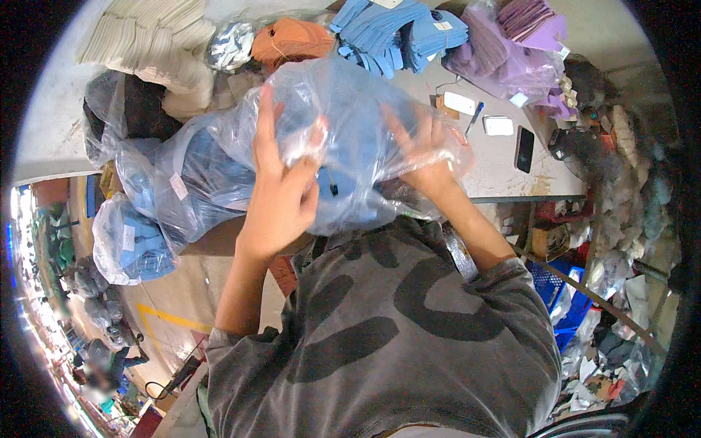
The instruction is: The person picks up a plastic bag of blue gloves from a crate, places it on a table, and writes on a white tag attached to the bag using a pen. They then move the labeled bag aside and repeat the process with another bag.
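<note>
A large clear plastic bag lies on the table edge right in front of me, with stacked blue fabric pieces inside. My left hand is at the bag's left side, its index finger stretched upward and the other fingers apart against the film. On the right side of the bag, my right hand has its fingers spread, partly seen through the plastic. To the left sit more clear bags of blue pieces, one with a small pale label.
Along the back lie stacks of cream, orange, blue and purple pieces. A black phone, a blue pen and white cards are at right. A blue crate stands below, beside heaped scraps.
</note>
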### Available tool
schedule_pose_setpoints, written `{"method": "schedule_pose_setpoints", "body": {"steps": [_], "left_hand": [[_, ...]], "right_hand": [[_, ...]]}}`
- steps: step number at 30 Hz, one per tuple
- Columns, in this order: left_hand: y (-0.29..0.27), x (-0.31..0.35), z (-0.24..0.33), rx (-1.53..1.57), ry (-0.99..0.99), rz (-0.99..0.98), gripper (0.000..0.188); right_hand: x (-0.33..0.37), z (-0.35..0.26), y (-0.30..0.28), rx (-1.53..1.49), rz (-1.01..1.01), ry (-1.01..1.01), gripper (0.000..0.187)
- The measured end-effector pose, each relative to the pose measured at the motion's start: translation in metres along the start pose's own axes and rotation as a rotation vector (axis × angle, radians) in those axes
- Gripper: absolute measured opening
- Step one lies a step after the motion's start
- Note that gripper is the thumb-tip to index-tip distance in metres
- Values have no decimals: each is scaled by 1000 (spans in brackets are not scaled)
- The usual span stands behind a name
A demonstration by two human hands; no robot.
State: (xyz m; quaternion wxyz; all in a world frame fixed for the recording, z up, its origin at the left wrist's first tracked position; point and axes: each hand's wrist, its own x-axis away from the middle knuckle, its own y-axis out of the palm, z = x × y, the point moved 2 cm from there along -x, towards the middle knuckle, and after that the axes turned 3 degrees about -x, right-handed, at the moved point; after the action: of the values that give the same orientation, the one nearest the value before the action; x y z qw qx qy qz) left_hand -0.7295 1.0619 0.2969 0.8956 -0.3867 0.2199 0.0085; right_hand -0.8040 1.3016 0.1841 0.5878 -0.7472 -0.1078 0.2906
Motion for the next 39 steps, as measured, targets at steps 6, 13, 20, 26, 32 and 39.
{"method": "schedule_pose_setpoints", "body": {"steps": [6, 13, 20, 26, 32, 39], "left_hand": [[-18, 36, 11, -205, -4, -155, 69], [-46, 39, 17, -373, -63, -67, 69], [-54, 68, 15, -380, -36, -24, 42], [-81, 95, -17, 210, -105, 159, 30], [-55, 179, -127, 430, -813, 491, 36], [116, 273, -179, 1159, -1393, 521, 55]], "right_hand": [[34, -51, 5, -101, 111, 29, 81], [29, -108, 30, -643, -423, -226, 54], [13, -101, 16, -427, -516, -320, 75], [16, -82, 15, -445, -618, -460, 85], [26, -54, 27, -738, -920, -306, 85], [38, -45, 27, -671, -772, -162, 80]]}}
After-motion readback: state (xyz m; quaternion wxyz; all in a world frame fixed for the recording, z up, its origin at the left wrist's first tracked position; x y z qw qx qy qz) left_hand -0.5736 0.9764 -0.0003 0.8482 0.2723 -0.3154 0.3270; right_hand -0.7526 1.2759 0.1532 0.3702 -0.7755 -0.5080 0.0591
